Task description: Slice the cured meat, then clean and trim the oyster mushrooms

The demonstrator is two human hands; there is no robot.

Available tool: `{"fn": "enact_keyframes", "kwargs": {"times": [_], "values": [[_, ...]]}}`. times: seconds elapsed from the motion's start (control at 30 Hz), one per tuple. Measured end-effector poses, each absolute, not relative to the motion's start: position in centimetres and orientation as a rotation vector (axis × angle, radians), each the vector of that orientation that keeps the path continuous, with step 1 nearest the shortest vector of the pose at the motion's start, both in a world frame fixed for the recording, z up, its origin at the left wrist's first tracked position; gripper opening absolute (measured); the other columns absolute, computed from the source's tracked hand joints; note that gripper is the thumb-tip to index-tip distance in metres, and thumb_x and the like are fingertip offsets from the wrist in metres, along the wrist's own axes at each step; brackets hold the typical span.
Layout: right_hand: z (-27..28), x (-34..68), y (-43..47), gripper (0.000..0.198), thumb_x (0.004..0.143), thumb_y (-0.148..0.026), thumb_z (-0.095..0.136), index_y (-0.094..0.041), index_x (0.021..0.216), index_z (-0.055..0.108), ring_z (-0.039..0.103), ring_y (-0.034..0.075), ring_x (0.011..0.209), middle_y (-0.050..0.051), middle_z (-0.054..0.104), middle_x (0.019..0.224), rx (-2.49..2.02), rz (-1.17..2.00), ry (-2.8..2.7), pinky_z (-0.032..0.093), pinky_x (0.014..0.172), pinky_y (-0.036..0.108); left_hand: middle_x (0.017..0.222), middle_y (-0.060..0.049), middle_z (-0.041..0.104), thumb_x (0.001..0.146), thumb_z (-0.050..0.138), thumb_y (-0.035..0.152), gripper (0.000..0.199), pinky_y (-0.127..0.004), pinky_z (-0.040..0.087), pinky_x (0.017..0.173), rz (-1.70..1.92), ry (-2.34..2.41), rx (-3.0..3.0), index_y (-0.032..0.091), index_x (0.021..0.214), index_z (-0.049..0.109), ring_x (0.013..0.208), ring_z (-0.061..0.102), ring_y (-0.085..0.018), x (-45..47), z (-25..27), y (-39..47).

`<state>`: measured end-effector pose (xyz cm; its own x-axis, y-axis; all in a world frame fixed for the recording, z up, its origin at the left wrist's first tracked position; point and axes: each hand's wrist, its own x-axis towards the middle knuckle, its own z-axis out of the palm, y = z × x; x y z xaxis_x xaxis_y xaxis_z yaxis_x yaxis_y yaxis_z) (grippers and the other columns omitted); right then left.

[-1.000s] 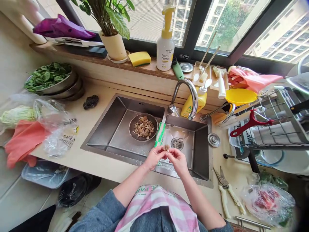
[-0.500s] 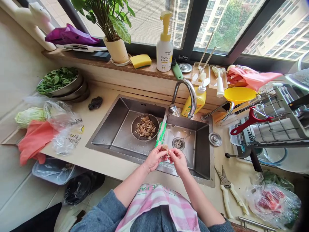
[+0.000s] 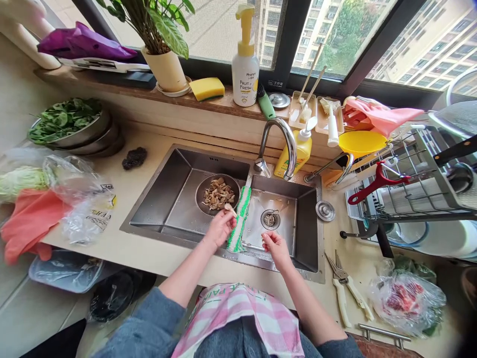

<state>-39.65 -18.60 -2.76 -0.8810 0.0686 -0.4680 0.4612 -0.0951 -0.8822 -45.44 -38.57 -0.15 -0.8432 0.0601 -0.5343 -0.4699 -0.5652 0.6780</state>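
Between the fingers of my left hand (image 3: 222, 227) is a pale piece of mushroom (image 3: 230, 209), just in front of the round metal bowl (image 3: 201, 203). Brown mushroom pieces (image 3: 218, 194) lie in that bowl, inside the left basin (image 3: 179, 191). My right hand (image 3: 276, 247) hangs over the front of the right basin (image 3: 307, 223), its fingertips pinched together; whether a scrap is in them is too small to tell. A green-and-white cloth (image 3: 240, 219) drapes over the divider between the basins. Small scraps sit in the drain (image 3: 270, 219).
The faucet (image 3: 283, 127) arches over the divider, with a yellow bottle (image 3: 298, 154) behind it. Scissors (image 3: 346, 288) and bagged meat (image 3: 406, 298) lie at right, below the dish rack (image 3: 417, 189). Stacked bowls of greens (image 3: 74, 124) and an orange glove (image 3: 33, 219) are at left.
My hands have come apart. The left moved left and forward towards the bowl with the mushroom piece, while the right stayed over the right basin. The view shifted slightly.
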Motion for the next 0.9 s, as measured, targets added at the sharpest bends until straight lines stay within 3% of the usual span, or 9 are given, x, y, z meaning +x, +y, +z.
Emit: {"fn": "enact_keyframes", "kwargs": {"times": [0.13, 0.27, 0.4, 0.5, 0.7, 0.83, 0.9], "values": [[-6.9, -41.1, -14.6, 0.043, 0.066, -0.058, 0.057, -0.016, 0.073, 0.06, 0.055, 0.014, 0.051, 0.001, 0.058, 0.059, 0.668, -1.703, 2.266, 0.044, 0.048, 0.026, 0.073, 0.0, 0.058, 0.073, 0.065, 0.029, 0.028, -0.019, 0.047, 0.057, 2.098, 1.751, -0.809, 0.015, 0.095, 0.055, 0.058, 0.057, -0.007, -50.0, -2.2, -42.2], [-11.2, -44.9, -12.1, 0.029, 0.073, -0.043, 0.052, -0.017, 0.078, 0.063, 0.06, 0.017, 0.06, 0.003, 0.064, 0.065, 0.659, -1.465, 2.416, 0.047, 0.059, 0.028, 0.079, -0.001, 0.06, 0.075, 0.059, 0.028, 0.043, -0.023, 0.047, 0.059, 1.61, 2.296, -0.771, 0.017, 0.115, 0.048, 0.06, 0.058, -0.01, -49.8, -4.9, -45.1], [-15.3, -48.4, -11.3, 0.023, 0.067, -0.024, 0.06, -0.019, 0.088, 0.067, 0.061, 0.02, 0.089, 0.007, 0.067, 0.096, 0.517, -1.215, 2.513, 0.044, 0.078, 0.028, 0.094, -0.006, 0.062, 0.077, 0.052, 0.029, 0.038, -0.028, 0.048, 0.069, 1.049, 2.737, -0.433, 0.017, 0.114, 0.053, 0.066, 0.059, -0.013, -45.1, -6.8, -46.9], [-17.5, -50.0, -10.4, 0.021, 0.068, -0.021, 0.06, -0.018, 0.087, 0.069, 0.06, 0.023, 0.094, 0.01, 0.066, 0.099, 0.446, -1.044, 2.572, 0.043, 0.082, 0.031, 0.097, -0.007, 0.064, 0.083, 0.043, 0.03, 0.033, -0.028, 0.047, 0.071, 0.77, 2.846, -0.385, 0.02, 0.111, 0.056, 0.076, 0.061, -0.017, -41.9, -7.4, -46.9], [-20.2, -53.0, -8.7, 0.027, 0.079, -0.021, 0.048, -0.013, 0.099, 0.065, 0.06, 0.023, 0.093, 0.014, 0.064, 0.098, 0.447, -0.798, 2.75, 0.044, 0.079, 0.033, 0.092, -0.004, 0.068, 0.086, 0.038, 0.034, 0.033, -0.025, 0.043, 0.062, 0.515, 2.891, -0.432, 0.024, 0.11, 0.057, 0.073, 0.063, -0.018, -41.0, -7.0, -45.8], [-21.7, -55.0, -8.4, 0.019, 0.083, -0.024, 0.053, -0.015, 0.098, 0.063, 0.06, 0.017, 0.089, 0.007, 0.063, 0.098, 0.327, -0.733, 2.793, 0.047, 0.08, 0.031, 0.091, -0.003, 0.069, 0.086, 0.037, 0.033, 0.033, -0.024, 0.042, 0.061, 0.482, 2.883, -0.455, 0.025, 0.111, 0.057, 0.07, 0.063, -0.017, -41.3, -6.8, -45.7], [-21.9, -56.1, -7.4, 0.025, 0.085, -0.031, 0.054, -0.016, 0.104, 0.058, 0.059, 0.016, 0.091, 0.005, 0.06, 0.105, 0.33, -0.673, 2.827, 0.048, 0.081, 0.035, 0.091, -0.003, 0.069, 0.086, 0.037, 0.033, 0.034, -0.024, 0.042, 0.061, 0.476, 2.882, -0.472, 0.025, 0.112, 0.057, 0.07, 0.063, -0.016, -41.3, -6.8, -45.7]]}}
